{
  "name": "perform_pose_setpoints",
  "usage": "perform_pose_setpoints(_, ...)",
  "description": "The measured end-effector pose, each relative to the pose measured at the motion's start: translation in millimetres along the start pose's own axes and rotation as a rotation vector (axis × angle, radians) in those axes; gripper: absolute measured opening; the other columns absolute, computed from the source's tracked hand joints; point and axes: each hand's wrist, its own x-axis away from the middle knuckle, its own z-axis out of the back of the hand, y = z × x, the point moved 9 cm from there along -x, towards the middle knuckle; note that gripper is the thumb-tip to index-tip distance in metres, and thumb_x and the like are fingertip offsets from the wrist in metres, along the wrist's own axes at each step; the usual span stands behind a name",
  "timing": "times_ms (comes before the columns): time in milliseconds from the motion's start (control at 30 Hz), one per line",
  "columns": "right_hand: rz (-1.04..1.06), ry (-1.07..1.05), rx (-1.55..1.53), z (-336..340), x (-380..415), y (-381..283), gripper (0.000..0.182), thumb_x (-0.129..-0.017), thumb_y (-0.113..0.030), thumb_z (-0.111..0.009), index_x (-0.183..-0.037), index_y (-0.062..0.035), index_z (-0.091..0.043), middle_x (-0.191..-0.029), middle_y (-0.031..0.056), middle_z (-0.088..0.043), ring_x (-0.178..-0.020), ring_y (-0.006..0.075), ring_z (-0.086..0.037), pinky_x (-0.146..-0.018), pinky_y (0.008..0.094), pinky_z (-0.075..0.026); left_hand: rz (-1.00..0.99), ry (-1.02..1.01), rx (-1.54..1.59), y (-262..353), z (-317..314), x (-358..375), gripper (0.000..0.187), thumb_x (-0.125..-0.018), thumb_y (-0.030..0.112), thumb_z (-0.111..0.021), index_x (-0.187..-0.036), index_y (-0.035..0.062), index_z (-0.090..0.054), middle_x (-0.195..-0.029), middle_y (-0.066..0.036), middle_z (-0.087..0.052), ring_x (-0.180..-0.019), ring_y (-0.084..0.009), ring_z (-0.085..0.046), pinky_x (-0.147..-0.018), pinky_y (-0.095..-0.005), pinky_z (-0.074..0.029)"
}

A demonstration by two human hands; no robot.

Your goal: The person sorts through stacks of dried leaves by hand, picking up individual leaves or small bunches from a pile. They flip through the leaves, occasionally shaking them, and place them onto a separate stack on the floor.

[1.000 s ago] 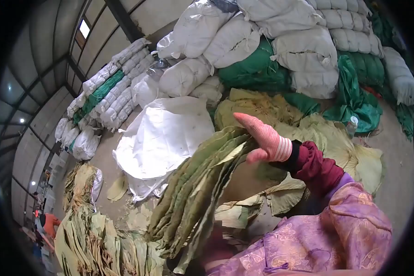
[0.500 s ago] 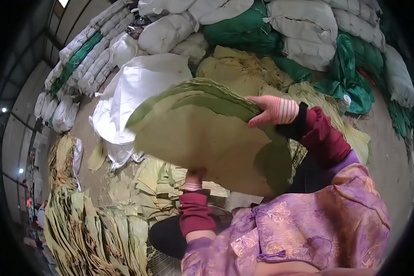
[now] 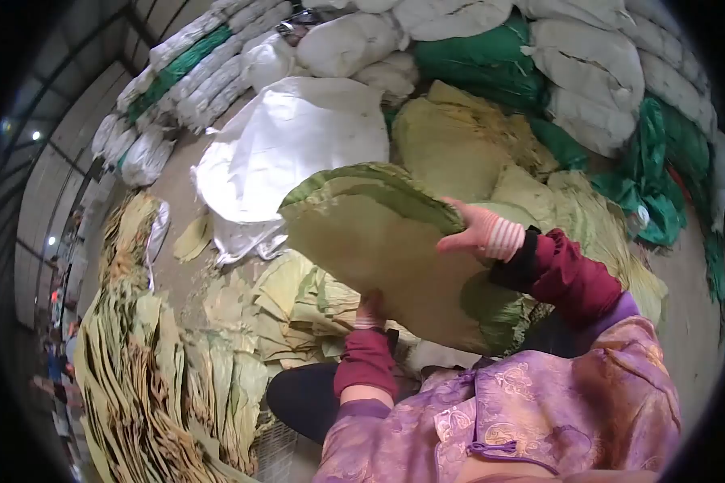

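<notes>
A thick stack of large, flat lotus leaves [image 3: 387, 249], dull green with darker layered edges, is held up in front of me between both hands. My right hand [image 3: 485, 229], in a pink striped glove, clasps its upper right edge with the thumb on the near face. Below, my left hand [image 3: 370, 308] grips the lower left edge; its fingers are partly hidden by the leaves. Under the stack lie more loose pale leaves [image 3: 286, 302] near my knees.
A white woven sack [image 3: 290, 149] lies spread beyond the stack. A heap of leaves [image 3: 443, 133] sits behind it, and long rows of folded leaves [image 3: 145, 370] stand at the lower left. White bags [image 3: 584, 68] and green bags [image 3: 483, 60] are piled at the back.
The view has shifted, so the surroundings sit further right. The stack looks narrower and its upper rim bends more. Both hands keep hold of it.
</notes>
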Motion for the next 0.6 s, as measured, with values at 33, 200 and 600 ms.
perform_pose_setpoints(33,0.019,-0.017,0.001,-2.4,-4.6,12.1,0.071,-0.074,-0.027,-0.075,-0.131,-0.0035,-0.040,-0.095,0.0106,-0.061,-0.088,0.0183,-0.056,-0.079,0.0301,-0.046,-0.022,0.013,0.000,0.1,11.4,0.1,0.050,-0.080,0.020,-0.067,-0.123,0.0058,-0.046,-0.112,-0.008,-0.055,-0.097,-0.0245,-0.056,-0.084,-0.0389,-0.047)
perform_pose_setpoints(200,-0.008,0.080,-0.355,26.3,-11.9,33.7,0.016,-0.082,-0.013,-0.063,-0.094,-0.0013,-0.064,-0.075,-0.0015,-0.058,-0.069,0.0069,-0.050,-0.059,0.0261,-0.042,-0.090,0.082,-0.110,24.4,-9.0,5.9,0.047,-0.085,0.031,-0.060,-0.122,0.0043,-0.048,-0.112,-0.008,-0.055,-0.098,-0.0208,-0.054,-0.086,-0.0341,-0.046)
perform_pose_setpoints(600,0.058,0.312,-0.287,87.2,-9.9,54.2,0.021,-0.081,-0.017,-0.067,-0.096,-0.0022,-0.063,-0.078,-0.0043,-0.056,-0.068,0.0065,-0.047,-0.061,0.0241,-0.041,-0.288,-0.330,0.009,91.5,-142.0,48.3,0.087,-0.077,0.059,-0.058,-0.138,0.0049,-0.027,-0.134,-0.013,-0.040,-0.119,-0.0293,-0.043,-0.102,-0.0429,-0.035)
